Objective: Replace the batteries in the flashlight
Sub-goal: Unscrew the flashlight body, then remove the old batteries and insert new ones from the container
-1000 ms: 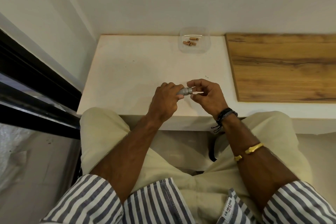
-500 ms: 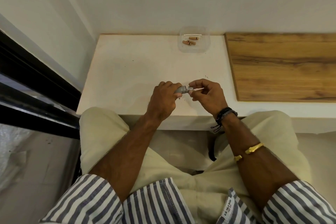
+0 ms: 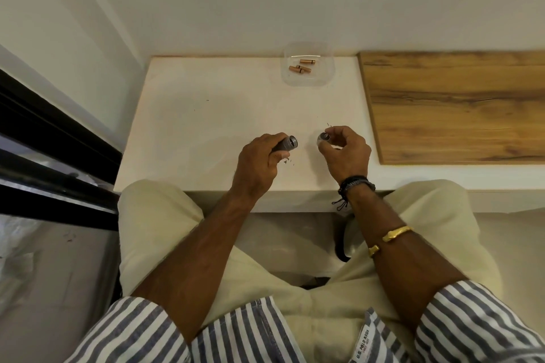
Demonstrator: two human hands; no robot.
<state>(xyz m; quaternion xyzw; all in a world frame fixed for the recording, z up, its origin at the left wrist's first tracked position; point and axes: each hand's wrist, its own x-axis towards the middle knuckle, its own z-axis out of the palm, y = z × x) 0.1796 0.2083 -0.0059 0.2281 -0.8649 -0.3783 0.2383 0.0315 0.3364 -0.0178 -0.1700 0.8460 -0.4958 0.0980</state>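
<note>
My left hand (image 3: 259,160) grips the grey flashlight body (image 3: 286,143), whose open end points right. My right hand (image 3: 345,153) pinches the small round flashlight cap (image 3: 323,137) between thumb and fingers, a short gap to the right of the body. Both hover just above the white tabletop (image 3: 206,127) near its front edge. At the back of the table stands a clear plastic container (image 3: 308,68) holding three copper-coloured batteries (image 3: 300,68). Most of the flashlight body is hidden inside my left fist.
A wooden board (image 3: 454,106) covers the right part of the surface. A white wall rises behind the table. A dark window frame (image 3: 44,138) runs along the left. My knees in pale trousers sit under the table's front edge.
The cap has come off the flashlight body. My hands, joined at the flashlight before, have moved apart, the right one carrying the cap to the right.
</note>
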